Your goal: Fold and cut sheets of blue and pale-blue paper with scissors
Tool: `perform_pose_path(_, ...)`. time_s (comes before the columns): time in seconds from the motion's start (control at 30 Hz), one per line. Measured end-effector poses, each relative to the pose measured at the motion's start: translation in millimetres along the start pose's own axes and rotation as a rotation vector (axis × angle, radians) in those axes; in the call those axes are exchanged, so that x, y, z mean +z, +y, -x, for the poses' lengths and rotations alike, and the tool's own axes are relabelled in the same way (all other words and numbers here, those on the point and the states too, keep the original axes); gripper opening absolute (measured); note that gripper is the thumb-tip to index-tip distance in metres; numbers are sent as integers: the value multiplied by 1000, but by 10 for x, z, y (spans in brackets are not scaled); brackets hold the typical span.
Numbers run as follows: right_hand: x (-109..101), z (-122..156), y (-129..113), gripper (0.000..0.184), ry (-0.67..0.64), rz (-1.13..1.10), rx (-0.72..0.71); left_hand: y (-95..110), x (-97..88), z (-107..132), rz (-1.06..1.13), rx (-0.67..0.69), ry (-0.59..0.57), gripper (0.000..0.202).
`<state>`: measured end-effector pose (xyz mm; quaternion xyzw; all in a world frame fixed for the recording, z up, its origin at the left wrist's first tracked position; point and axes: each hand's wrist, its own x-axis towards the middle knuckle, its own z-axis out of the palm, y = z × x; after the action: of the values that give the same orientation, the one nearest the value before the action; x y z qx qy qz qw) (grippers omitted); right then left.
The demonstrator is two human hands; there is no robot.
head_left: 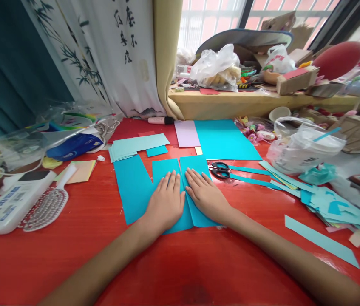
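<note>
A folded sheet of teal paper (135, 187) lies on the red table (180, 263) in front of me. My left hand (165, 203) rests flat on its middle flap, fingers stretched out and together. My right hand (205, 194) lies flat on the flap beside it, fingers extended toward the far edge. Both palms press the paper down; the thumbs nearly touch. Neither hand holds anything. Black-handled scissors (222, 169) lie just right of my right hand.
A large teal sheet (226, 138), a lilac sheet (186, 133) and a pale blue stack (137, 145) lie behind. Paper strips and scraps (323, 199) spread to the right near a clear plastic tub (304, 146). A hairbrush (49, 204) and white device (10, 202) sit left.
</note>
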<state>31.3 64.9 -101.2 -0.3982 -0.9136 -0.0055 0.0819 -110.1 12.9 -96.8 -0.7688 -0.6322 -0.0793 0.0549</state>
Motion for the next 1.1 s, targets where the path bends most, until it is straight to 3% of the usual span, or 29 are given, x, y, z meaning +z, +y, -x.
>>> perform_pose_path(0.43,3,6,-2,50,-3,-27,1,125,-35,11,-21,-108,-12,52)
perform_pose_path(0.67,0,4,12,50,11,-29,-11,142,-25,32,-50,-125,40,53)
perform_pose_path(0.9,-1,6,31,51,19,-44,-24,52,-84,52,12,-40,-20,51)
perform_pose_path(1.1,37,-143,249,52,16,-27,-107,5,-129,58,63,70,-130,58)
